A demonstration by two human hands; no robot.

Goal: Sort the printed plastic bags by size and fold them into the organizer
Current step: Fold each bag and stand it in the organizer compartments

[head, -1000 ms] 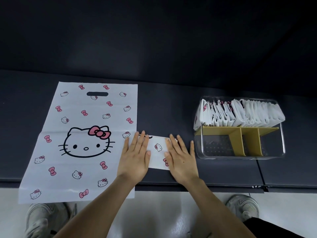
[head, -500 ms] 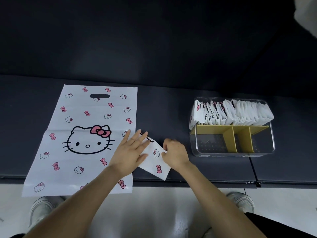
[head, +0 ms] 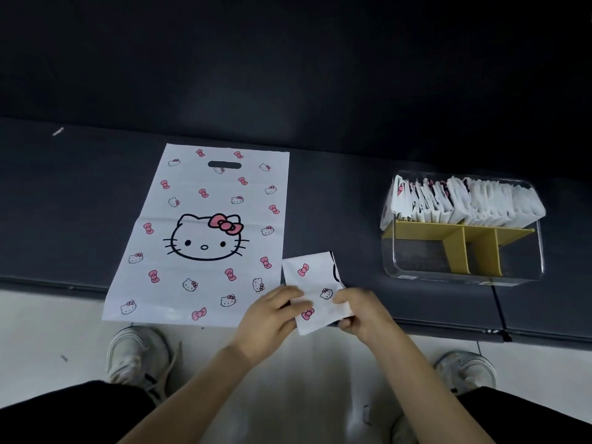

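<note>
Folded bag point(head: 315, 290) lifted off dark surface point(head: 368, 225) since earlier; left hand point(head: 272, 312) and right hand point(head: 362, 312) now pinch its edges.

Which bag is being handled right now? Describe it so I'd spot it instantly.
Find the dark bench, with a big flat printed bag at its left and a clear organizer at its right. Between them, at the near edge, the left hand and right hand grip the folded bag. It alone is a small hand-held packet, neither flat nor filed.
</note>
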